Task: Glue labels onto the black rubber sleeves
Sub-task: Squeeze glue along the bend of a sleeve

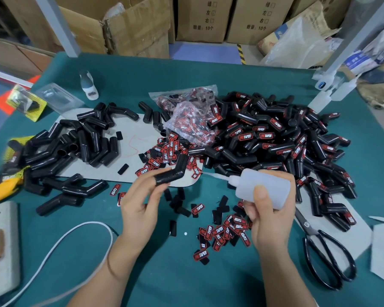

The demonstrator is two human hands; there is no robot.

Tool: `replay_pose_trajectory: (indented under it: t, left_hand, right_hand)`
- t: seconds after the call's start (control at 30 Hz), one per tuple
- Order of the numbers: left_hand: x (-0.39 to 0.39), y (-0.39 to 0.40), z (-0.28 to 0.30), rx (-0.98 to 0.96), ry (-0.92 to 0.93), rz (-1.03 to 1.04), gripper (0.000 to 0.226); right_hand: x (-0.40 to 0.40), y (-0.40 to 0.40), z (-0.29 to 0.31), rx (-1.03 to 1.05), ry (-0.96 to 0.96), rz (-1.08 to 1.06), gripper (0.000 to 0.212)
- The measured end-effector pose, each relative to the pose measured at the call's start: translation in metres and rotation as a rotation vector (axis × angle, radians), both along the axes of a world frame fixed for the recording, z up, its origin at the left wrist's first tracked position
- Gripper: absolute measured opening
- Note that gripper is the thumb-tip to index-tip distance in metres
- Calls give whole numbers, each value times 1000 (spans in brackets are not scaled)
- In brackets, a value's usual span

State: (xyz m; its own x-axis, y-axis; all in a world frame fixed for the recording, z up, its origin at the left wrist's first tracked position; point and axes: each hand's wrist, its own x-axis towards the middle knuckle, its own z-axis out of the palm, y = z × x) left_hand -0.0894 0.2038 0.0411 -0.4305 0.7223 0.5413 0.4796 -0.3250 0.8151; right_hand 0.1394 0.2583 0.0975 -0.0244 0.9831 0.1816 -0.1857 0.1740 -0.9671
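My left hand (140, 202) is holding a bent sleeve (172, 171), one finger inside its end; my right hand (268, 220) is gripping the glue bottle (262, 188), nozzle pointing at it.

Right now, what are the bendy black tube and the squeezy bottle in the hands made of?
The black sleeve in the left hand looks like rubber: dark, smooth, faintly shiny, bent at an elbow. The glue bottle in the right hand looks like soft, cloudy plastic: milky, see-through walls and a thin nozzle. I'm judging only by looks.

Packing workshop: stacked cartons (201, 18), heaped sleeves (275, 140)
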Motion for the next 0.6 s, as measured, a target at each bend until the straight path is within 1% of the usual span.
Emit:
replay_pose_trajectory:
  t: [0.03,0.1,0.13,0.17,0.23,0.27,0.33,0.4,0.5,0.6]
  left_hand:
    - [1,1,2,-19,-94,-8,19]
    - [2,5,7,-51,-316,-36,27]
    - [0,6,7,-65,-398,-33,29]
    - [-2,8,6,-85,-456,-25,27]
    - [-8,10,3,-127,-540,-41,13]
    - [-10,12,0,-144,-573,-67,9]
    - [-13,14,-7,-169,-616,-119,15]
    - [-16,15,-10,-195,-629,-156,19]
    - [-17,15,-12,-226,-633,-206,20]
    - [-18,14,-9,-250,-646,-233,37]
  right_hand:
    - [0,3,-1,-25,12,23,35]
    - [-3,9,-4,-74,-11,73,33]
    - [-5,12,-6,-103,-39,97,31]
    - [-7,15,-10,-131,-88,119,29]
    - [-11,20,-21,-165,-248,158,29]
    - [-14,22,-27,-162,-344,174,28]
    - [-21,24,-38,-121,-527,188,25]
    - [-26,25,-47,-93,-654,177,23]
    - [-30,28,-56,-105,-777,147,24]
    - [-31,31,-58,-77,-841,137,21]
